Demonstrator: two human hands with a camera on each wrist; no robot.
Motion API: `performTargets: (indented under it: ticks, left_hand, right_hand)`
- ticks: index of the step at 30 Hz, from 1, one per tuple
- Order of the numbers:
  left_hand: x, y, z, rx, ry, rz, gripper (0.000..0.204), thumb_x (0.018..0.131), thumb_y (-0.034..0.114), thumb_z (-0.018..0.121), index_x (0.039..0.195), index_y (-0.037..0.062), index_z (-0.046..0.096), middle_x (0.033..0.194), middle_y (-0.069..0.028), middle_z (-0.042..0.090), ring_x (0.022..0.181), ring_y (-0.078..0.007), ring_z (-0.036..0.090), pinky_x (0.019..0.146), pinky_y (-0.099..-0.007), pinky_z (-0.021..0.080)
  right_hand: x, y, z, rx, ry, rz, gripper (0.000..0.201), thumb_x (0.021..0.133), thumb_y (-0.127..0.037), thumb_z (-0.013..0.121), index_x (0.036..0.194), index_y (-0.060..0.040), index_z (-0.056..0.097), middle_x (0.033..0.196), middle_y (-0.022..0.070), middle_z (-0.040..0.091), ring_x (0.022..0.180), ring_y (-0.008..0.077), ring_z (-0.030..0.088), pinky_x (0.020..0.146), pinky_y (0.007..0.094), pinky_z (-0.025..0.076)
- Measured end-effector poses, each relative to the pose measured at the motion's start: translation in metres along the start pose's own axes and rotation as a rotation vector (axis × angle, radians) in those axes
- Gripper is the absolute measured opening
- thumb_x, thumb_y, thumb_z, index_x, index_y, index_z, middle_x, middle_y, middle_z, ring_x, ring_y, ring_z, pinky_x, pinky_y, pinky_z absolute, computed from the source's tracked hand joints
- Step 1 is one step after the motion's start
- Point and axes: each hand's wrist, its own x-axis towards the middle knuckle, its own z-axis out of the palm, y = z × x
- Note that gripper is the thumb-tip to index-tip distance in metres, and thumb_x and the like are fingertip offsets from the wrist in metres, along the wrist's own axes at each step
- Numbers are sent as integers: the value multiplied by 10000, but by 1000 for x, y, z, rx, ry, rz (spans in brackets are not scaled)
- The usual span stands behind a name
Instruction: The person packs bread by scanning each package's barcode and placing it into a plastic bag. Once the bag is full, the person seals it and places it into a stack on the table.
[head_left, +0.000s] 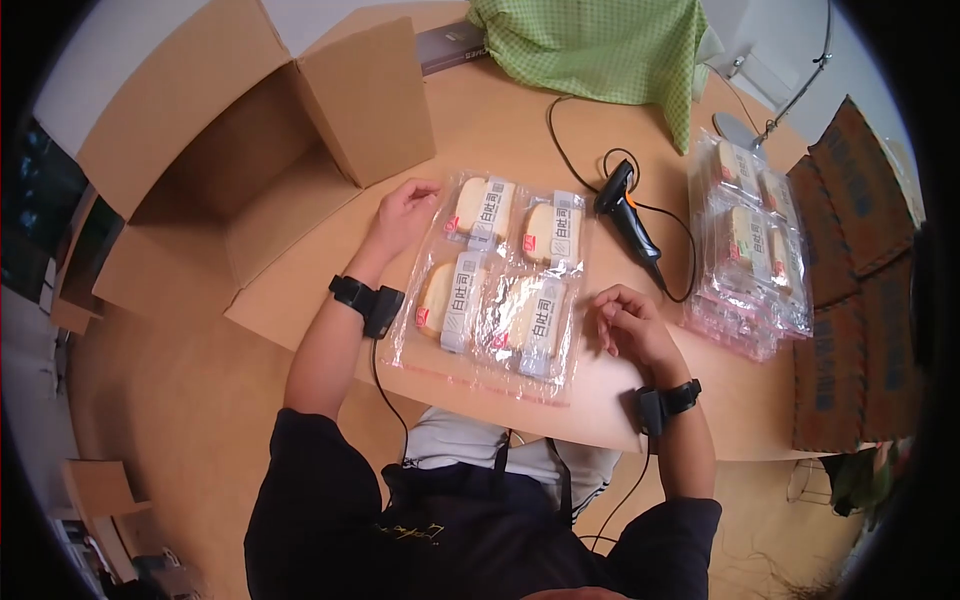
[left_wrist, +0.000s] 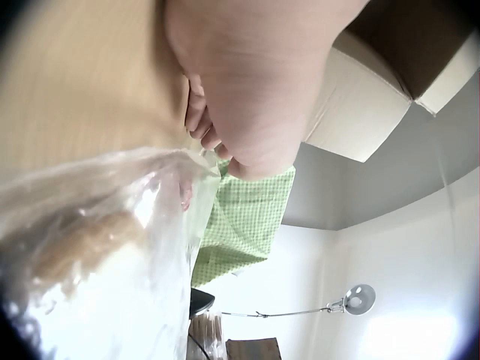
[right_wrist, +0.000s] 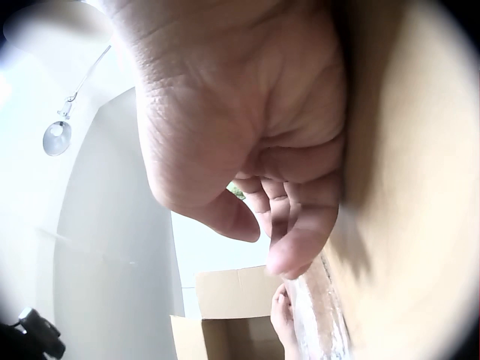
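A clear plastic pack with several bread slices in labelled wrappers lies flat on the table before the person. At its upper left edge is the left hand, fingers loosely bent; the left wrist view has this hand beside the corner of the plastic, and whether they touch is unclear. To the right of the pack, the right hand rests on the table with relaxed, half-bent fingers. Nothing is between thumb and fingers of that hand in the right wrist view.
An open cardboard box stands at the left. Behind the pack's right side lies a black scanner with its cable. More bread packs are stacked at the right, beside brown cardboard. Green checked cloth covers something at the back.
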Motion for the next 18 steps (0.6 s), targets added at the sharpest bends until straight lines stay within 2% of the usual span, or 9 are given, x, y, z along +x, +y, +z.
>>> performTargets:
  ticks: [4, 6, 9, 15, 18]
  left_hand:
    - [3, 0, -6, 8, 13, 2, 210, 968, 63, 549, 1133, -54, 607, 1102, -107, 667, 1042, -167, 634, 934, -290, 498]
    - [1, 5, -7, -62, 13, -90, 197, 986, 66, 519, 1119, -39, 619, 1123, -115, 651, 1053, -171, 618, 967, -298, 484]
    - [3, 3, -11, -130, 11, -79, 199, 987, 84, 525, 1112, -37, 622, 1102, -113, 655, 1030, -170, 625, 944, -293, 498]
    - [7, -4, -23, -88, 62, -87, 190, 978, 93, 546, 1095, -30, 631, 1092, -102, 658, 992, -161, 633, 914, -289, 512]
    - [3, 1, -31, -6, 74, -36, 179, 973, 88, 550, 1077, -29, 639, 1092, -93, 660, 981, -154, 632, 907, -281, 507]
  right_hand:
    - [2, 3, -1, -40, 15, 1, 124, 990, -75, 511, 1070, -5, 575, 737, 72, 611, 556, 135, 573, 462, 240, 452]
    - [4, 5, -4, -74, -2, -23, 122, 992, -79, 508, 1064, -6, 574, 732, 72, 611, 541, 136, 571, 447, 246, 450]
    - [4, 7, -5, -78, -4, -37, 117, 994, -82, 505, 1053, -5, 570, 725, 73, 608, 543, 140, 578, 439, 251, 451]
    - [2, 12, -5, -103, 12, -84, 96, 993, -85, 510, 1026, -12, 563, 717, 76, 605, 538, 147, 584, 432, 250, 450]
    - [3, 13, -8, -101, 3, -91, 93, 993, -85, 511, 1025, -16, 562, 717, 76, 605, 534, 148, 584, 428, 253, 449]
